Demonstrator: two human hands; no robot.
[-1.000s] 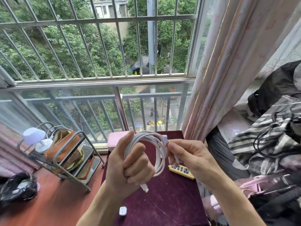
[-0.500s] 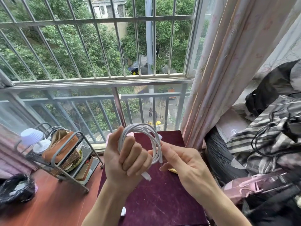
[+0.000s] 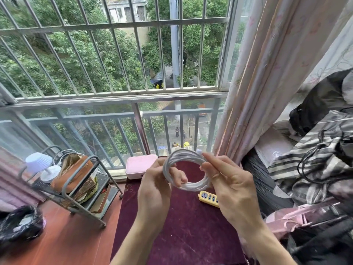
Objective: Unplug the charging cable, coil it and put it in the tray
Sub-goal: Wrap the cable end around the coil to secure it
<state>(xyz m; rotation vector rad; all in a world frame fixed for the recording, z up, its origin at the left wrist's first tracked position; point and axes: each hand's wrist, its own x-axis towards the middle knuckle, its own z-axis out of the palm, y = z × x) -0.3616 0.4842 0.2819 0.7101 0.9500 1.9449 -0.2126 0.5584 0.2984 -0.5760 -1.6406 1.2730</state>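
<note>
The white charging cable [image 3: 183,156] is wound into a round coil held in the air above the dark red table top [image 3: 183,226]. My left hand [image 3: 154,190] grips the coil's left side, with fingers through the ring. My right hand [image 3: 231,186] pinches the coil's right side near the top, where a blurred white cable end shows at the fingertips. A pink tray [image 3: 140,166] sits at the table's far edge by the window, just left of the coil. A yellow power strip [image 3: 207,197] lies on the table, partly hidden by my right hand.
A grey metal rack [image 3: 76,188] with a brown bag and a small lamp stands on the left. A black bag [image 3: 19,226] lies at the lower left. A pink curtain [image 3: 267,83] hangs on the right, beside piled clothes and black cords [image 3: 315,163].
The coil has come off my left hand's closed grip and now hangs as an open ring between both hands. My right hand moved up to its right side. The view shifted upward.
</note>
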